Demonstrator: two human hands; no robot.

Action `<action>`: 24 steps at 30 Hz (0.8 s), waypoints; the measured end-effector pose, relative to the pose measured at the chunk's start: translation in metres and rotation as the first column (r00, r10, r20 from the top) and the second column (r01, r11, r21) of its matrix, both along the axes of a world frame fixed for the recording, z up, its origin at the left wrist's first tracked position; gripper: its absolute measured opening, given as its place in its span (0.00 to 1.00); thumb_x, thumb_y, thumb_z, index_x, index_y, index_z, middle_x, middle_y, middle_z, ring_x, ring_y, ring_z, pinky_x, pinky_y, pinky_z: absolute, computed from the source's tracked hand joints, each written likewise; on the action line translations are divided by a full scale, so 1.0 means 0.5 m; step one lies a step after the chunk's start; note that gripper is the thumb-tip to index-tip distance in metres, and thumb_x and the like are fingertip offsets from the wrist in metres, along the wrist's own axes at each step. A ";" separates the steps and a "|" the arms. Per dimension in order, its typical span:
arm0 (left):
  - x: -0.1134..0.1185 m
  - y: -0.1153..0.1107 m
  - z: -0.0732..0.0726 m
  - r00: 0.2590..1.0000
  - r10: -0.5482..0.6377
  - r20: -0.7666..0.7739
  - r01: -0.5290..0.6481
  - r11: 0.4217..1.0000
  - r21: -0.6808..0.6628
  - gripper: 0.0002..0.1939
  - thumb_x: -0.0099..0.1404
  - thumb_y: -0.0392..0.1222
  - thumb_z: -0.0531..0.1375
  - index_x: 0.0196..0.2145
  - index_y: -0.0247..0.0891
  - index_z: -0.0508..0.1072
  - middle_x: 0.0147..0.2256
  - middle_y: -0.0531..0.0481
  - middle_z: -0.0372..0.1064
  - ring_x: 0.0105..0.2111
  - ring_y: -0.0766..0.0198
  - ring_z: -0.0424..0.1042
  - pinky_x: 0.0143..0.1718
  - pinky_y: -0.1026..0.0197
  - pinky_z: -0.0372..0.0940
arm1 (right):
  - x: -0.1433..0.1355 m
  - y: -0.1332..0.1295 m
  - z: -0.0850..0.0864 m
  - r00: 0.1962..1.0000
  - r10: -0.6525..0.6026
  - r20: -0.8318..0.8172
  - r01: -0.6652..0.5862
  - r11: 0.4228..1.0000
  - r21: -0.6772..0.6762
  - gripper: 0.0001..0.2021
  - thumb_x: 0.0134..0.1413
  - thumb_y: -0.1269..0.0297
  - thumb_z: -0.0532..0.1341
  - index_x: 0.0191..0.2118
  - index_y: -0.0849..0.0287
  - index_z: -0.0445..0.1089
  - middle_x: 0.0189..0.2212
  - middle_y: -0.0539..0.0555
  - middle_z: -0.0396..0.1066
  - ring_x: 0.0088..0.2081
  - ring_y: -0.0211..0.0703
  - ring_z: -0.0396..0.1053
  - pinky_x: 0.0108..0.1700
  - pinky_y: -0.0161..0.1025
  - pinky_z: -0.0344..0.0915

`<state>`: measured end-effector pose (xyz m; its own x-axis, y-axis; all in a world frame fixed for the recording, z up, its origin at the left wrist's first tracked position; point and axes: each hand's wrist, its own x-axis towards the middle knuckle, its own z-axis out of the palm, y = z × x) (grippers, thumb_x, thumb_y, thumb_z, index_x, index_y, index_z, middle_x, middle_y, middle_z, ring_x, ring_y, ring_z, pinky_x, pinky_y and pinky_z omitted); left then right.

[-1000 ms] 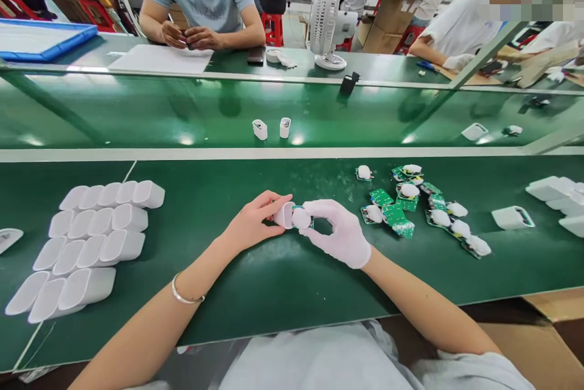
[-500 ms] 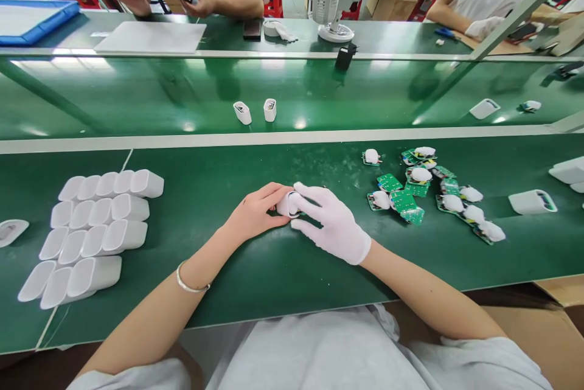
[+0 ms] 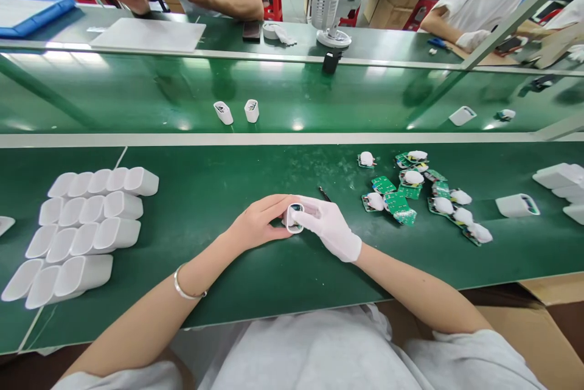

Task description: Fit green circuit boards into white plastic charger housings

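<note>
Between my hands is a small white plastic housing (image 3: 295, 219), its open end facing me, with something dark and green inside, probably a circuit board. My bare left hand (image 3: 260, 222) is closed around its left side. My right hand (image 3: 332, 227), in a white glove, grips the right side; its thumb lies across the open end and hides part of the inside. Just beyond the right hand lies a thin black tool (image 3: 324, 194), partly hidden. Green circuit boards with white pads (image 3: 398, 204) are piled to the right.
Rows of white housings (image 3: 91, 213) stand at the left. A housing with parts inside (image 3: 517, 205) lies right. Two more housings (image 3: 251, 111) stand on the raised green ledge (image 3: 159, 98). Across the bench are a white fan (image 3: 334, 0), a blue tray (image 3: 36, 16) and co-workers.
The housing has been turned so its open end faces me. My right hand's fingers have closed in on it, with the thumb now at the opening. The camera view has shifted slightly.
</note>
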<state>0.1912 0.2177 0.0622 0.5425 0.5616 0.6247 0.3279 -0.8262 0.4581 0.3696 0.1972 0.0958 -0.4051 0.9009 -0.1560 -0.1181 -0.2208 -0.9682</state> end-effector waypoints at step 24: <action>-0.016 0.022 0.010 0.976 0.050 -0.212 -0.179 0.742 -0.646 0.29 0.58 0.40 0.59 0.58 0.45 0.62 0.37 0.49 0.63 0.32 0.64 0.64 0.36 0.61 0.65 | 0.106 0.043 -0.013 0.563 -0.096 0.821 -0.013 0.992 0.124 0.07 0.48 0.66 0.61 0.35 0.58 0.71 0.17 0.48 0.67 0.19 0.39 0.67 0.25 0.37 0.63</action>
<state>0.1831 0.2289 0.0673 0.5071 0.8617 -0.0195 0.5248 -0.2908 0.8000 0.4225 0.2185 0.0894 -0.1105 0.9451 -0.3075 0.7365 -0.1299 -0.6638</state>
